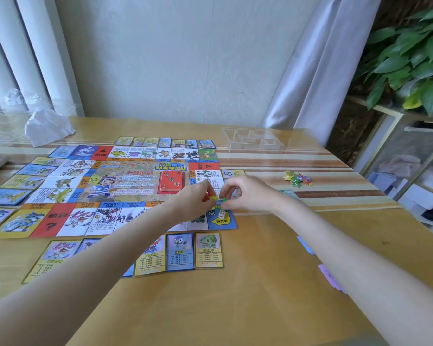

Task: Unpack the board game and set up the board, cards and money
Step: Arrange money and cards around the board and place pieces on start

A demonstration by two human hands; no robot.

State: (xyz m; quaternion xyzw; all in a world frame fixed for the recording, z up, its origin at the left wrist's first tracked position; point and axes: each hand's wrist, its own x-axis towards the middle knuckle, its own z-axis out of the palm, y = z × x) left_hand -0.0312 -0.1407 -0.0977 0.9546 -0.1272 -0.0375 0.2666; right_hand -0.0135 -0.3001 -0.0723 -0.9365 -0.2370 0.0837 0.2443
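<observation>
Hands meet over the colourful square game board: left hand pinches a small red-yellow piece, right hand a green one. One white die lies on the board's corner, one red card stack at its centre.

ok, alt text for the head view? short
Two hands meet over the near right corner of a game board: the left hand pinches red and yellow pieces, the right hand a green one, above a die. Cards ring the board.
</observation>
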